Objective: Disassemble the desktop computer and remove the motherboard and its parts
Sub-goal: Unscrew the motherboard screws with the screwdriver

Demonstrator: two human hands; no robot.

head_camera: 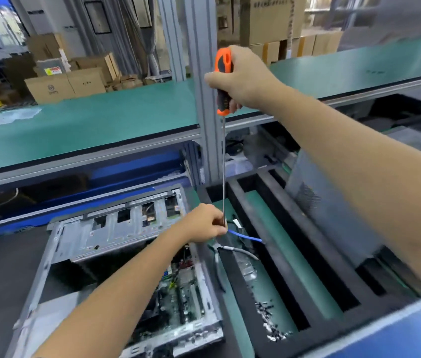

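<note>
An open grey desktop case (116, 228) lies on the dark bench, with the green motherboard (178, 295) showing in its lower right part. My right hand (243, 78) grips the orange and black handle of a long screwdriver (223, 81), held upright over the case's right edge. Its thin shaft runs straight down to my left hand (204, 223), which pinches the tip end. What sits at the tip is hidden by my fingers.
A black foam tray (276, 228) with long slots stands right of the case; it holds a blue cable (245, 237), pliers (217, 257), a grey cable and a pile of small screws (269, 321). A grey post and a green shelf rise behind. Cardboard boxes stand beyond.
</note>
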